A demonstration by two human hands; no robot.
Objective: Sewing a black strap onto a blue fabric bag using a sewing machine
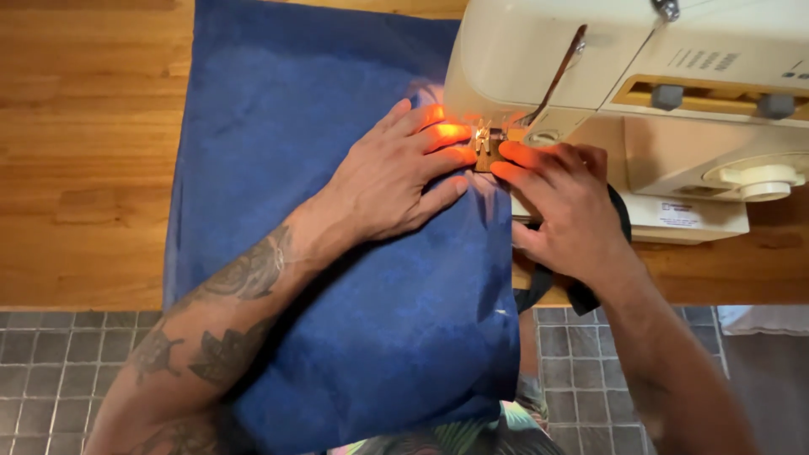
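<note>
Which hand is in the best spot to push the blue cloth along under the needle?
Probably the left hand: it lies flat on the blue cloth beside the presser foot. The right hand only has fingertips at the cloth's edge by the sewing machine.

A small white rectangular label (679,214) sits on the front of the cream sewing machine (691,101), low, just right of the right hand (565,206).
</note>
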